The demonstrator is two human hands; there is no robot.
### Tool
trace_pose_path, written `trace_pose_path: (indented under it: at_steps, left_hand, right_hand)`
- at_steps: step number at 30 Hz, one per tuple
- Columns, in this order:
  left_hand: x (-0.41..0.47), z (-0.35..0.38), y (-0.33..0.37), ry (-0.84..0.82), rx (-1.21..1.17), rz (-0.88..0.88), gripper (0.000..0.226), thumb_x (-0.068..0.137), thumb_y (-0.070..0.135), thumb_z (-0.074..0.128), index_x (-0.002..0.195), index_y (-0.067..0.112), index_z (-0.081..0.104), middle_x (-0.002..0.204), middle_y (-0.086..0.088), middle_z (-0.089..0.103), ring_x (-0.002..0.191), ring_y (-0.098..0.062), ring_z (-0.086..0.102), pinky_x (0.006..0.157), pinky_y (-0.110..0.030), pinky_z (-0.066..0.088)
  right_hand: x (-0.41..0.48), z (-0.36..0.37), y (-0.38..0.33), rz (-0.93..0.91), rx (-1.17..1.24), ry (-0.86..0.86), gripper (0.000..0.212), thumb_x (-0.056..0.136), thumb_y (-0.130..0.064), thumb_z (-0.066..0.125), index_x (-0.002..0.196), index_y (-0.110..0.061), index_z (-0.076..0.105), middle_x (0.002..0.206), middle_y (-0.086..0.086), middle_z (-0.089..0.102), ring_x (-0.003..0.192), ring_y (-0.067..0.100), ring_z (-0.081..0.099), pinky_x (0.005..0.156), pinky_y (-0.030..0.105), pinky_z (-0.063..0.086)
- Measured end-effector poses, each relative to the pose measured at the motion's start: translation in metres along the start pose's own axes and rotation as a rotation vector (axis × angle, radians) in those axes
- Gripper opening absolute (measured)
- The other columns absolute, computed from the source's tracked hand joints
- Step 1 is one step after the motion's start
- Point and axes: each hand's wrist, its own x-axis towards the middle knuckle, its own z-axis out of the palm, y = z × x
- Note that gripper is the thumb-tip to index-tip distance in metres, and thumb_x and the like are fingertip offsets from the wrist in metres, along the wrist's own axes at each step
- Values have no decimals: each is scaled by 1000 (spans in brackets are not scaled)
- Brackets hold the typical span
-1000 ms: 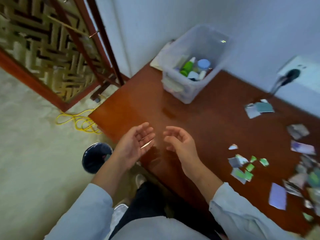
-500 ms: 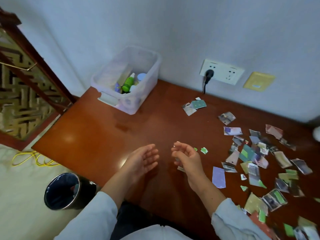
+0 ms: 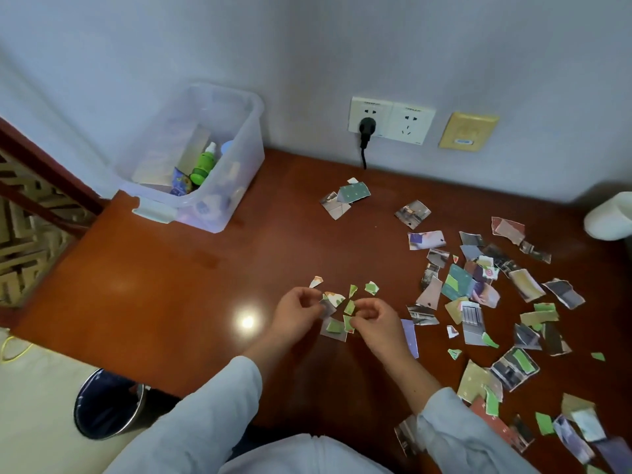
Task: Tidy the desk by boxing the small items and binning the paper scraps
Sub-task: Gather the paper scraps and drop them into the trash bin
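Observation:
A clear plastic box (image 3: 239,186) stands at the desk's far left corner and holds a green bottle (image 3: 202,165) and other small items. Torn paper scraps (image 3: 478,289) cover the right half of the brown desk (image 3: 171,295). A small cluster of green and white scraps (image 3: 337,325) lies mid-desk. My left hand (image 3: 295,313) and my right hand (image 3: 374,319) rest on either side of this cluster, fingers curled, pinching at its scraps. A dark round bin (image 3: 109,401) stands on the floor below the desk's left front edge.
A wall socket (image 3: 390,119) with a black plug (image 3: 366,128) sits above the desk's back edge. A white rounded object (image 3: 608,218) stands at the far right. A wooden lattice screen (image 3: 30,213) rises left of the desk. A yellow cable (image 3: 10,350) lies on the floor.
The view has swung right from the floor and bin onto the desk. Both hands have moved forward from open, palms up, down onto the small cluster of scraps and have curled.

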Motion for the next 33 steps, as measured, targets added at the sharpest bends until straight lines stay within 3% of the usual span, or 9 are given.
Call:
trace_pose_path:
  at_steps: [4, 7, 11, 15, 20, 24, 27, 30, 33]
  left_hand:
    - [19, 2, -14, -3, 485, 112, 30, 76, 33, 71, 104, 30, 61, 107, 8, 60, 89, -10, 62, 79, -28, 52]
    - [25, 3, -14, -36, 640, 237, 48, 79, 28, 68, 124, 32, 53, 119, 8, 45, 101, -12, 59, 84, -32, 52]
    - [38, 1, -13, -77, 839, 325, 51, 81, 32, 67, 128, 32, 47, 121, 5, 42, 103, -18, 57, 76, -32, 51]
    - [45, -2, -13, -71, 976, 390, 36, 83, 38, 66, 115, 30, 51, 117, 5, 44, 96, -20, 59, 68, -30, 46]
    - [47, -3, -11, -78, 1005, 451, 30, 84, 36, 65, 109, 28, 51, 114, 6, 47, 95, -18, 58, 65, -27, 39]
    - [49, -1, -8, -101, 999, 471, 26, 83, 33, 65, 100, 28, 46, 110, 6, 54, 94, -19, 57, 68, -28, 42]
    - [48, 0, -6, -115, 1011, 473, 23, 84, 32, 64, 93, 29, 42, 102, 6, 60, 92, -20, 58, 66, -29, 39]
    - [49, -2, -9, -128, 944, 417, 21, 84, 32, 63, 88, 32, 43, 89, 9, 62, 86, -18, 58, 62, -28, 34]
    - [50, -6, -10, -192, 780, 331, 8, 85, 31, 62, 85, 33, 54, 81, 15, 62, 79, -11, 58, 60, -27, 38]
  right_hand:
    - [8, 1, 15, -23, -314, 12, 32, 81, -11, 70, 108, -26, 60, 94, -6, 54, 86, 13, 57, 71, 24, 49]
    - [11, 4, 19, -74, -479, -33, 39, 83, -17, 71, 117, -28, 57, 107, -8, 49, 94, 11, 57, 69, 18, 46]
    - [14, 8, 19, -86, -614, -14, 36, 82, -22, 72, 115, -30, 57, 116, -9, 48, 98, 14, 59, 71, 25, 53]
    - [16, 11, 15, -101, -702, 41, 23, 84, -24, 71, 105, -28, 63, 112, -7, 51, 86, 16, 61, 66, 25, 51]
    - [18, 13, 14, -100, -738, 41, 21, 84, -24, 71, 104, -25, 63, 111, -6, 51, 86, 18, 61, 54, 19, 35]
    - [17, 14, 12, -132, -730, 62, 18, 82, -21, 70, 95, -27, 60, 105, -6, 57, 90, 18, 60, 61, 25, 46]
    - [15, 16, 15, -136, -734, 68, 20, 83, -19, 66, 90, -30, 51, 97, -5, 63, 86, 19, 59, 57, 24, 40]
    - [14, 15, 20, -97, -590, 62, 22, 84, -14, 63, 93, -29, 50, 89, -5, 64, 81, 17, 58, 52, 22, 33]
    - [15, 13, 16, -11, -232, 63, 24, 83, -4, 57, 91, -27, 59, 88, -7, 64, 78, 13, 60, 62, 24, 44]
